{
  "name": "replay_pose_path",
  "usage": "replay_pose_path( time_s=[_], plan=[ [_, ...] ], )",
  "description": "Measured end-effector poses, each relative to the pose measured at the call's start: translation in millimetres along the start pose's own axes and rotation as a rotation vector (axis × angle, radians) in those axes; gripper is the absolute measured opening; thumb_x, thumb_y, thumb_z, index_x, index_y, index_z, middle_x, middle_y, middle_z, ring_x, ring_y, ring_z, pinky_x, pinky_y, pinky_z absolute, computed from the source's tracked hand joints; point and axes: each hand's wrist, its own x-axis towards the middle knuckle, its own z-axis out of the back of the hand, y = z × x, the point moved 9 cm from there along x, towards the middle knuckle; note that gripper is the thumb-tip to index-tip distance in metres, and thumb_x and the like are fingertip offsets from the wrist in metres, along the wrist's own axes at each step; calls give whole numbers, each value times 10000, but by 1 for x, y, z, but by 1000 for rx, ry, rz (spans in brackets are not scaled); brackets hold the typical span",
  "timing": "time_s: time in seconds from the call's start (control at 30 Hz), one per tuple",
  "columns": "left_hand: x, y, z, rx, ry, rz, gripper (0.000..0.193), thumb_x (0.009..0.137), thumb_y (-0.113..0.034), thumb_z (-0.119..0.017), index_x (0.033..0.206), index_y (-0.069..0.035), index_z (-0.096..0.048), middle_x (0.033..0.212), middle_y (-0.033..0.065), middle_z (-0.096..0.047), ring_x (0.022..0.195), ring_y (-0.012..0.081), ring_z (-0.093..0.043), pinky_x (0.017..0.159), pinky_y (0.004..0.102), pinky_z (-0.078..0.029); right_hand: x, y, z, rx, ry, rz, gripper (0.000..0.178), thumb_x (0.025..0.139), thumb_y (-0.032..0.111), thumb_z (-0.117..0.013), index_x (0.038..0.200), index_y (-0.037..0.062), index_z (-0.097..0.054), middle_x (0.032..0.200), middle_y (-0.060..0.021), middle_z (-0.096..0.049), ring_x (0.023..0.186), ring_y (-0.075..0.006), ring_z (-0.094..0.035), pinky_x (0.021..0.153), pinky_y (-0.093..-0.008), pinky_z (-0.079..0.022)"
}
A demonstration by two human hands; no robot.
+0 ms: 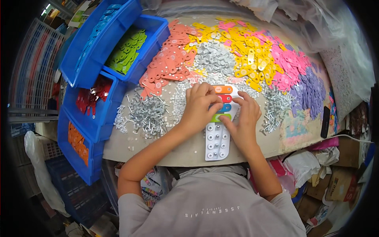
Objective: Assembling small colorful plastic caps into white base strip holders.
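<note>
In front of me on the table lies a long white plastic board (215, 152). Across its upper part sit an orange strip (224, 89), a red strip (225, 98), a blue strip (226, 108) and a green strip (225, 117). Its lower part carries paired white round washers with small metal pins between them. My left hand (199, 104) is closed, thumb and forefinger together at the left ends of the blue and green strips; anything between them is hidden. My right hand (245, 120) holds the board's right side, its thumb on the green strip.
Loose metal rivets (148, 116) lie left of the board, more rivets (272, 108) right. Beyond are grey washers (214, 59) and piles of coral strips (169, 59), yellow strips (252, 43), pink strips (290, 63) and purple strips (310, 93). Blue bins (106, 114) stand left; a black object (325, 121) lies right.
</note>
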Motion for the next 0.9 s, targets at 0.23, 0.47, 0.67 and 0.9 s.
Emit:
replay_pose_path(
  time_s=[0.23, 0.47, 0.67, 0.9],
  plan=[
    [-2, -7, 5, 81, -44, -39, 224, 780, -146, -786, 961, -84, -669, 1014, 50, -563, 1028, 258, -530, 945, 417, -345, 0, 2, 0, 15, 1, 14, 647, 746, 240, -846, 1290, 81, -535, 1426, -136, -474, 1337, -364, -395, 1099, -510, -263],
    [26, 28, 87, 300, -295, -97, 133, 869, -34, -645, 994, -32, -690, 914, 124, -671, 950, 317, -636, 826, 447, -467, 1, 3, 7, 2, -25, 35, 537, 751, 194, -834, 1209, 77, -579, 1383, -127, -509, 1309, -337, -424, 1105, -462, -259],
    [43, 81, 114, 521, -289, -12, 142, 897, -127, -663, 991, -27, -702, 914, 119, -675, 924, 321, -639, 806, 439, -491, 25, -17, 42, -91, -138, 5, 248, 891, 158, -694, 1113, 73, -621, 1146, -118, -581, 1151, -302, -499, 1022, -422, -302],
    [62, 82, 77, 858, -216, -89, 217, 856, -221, -715, 873, -10, -668, 868, 117, -632, 883, 300, -622, 749, 445, -502, 70, -43, 56, -259, -196, 124, 154, 894, 75, -672, 1047, 80, -686, 998, -73, -617, 1009, -265, -546, 949, -417, -337]
  ],
)
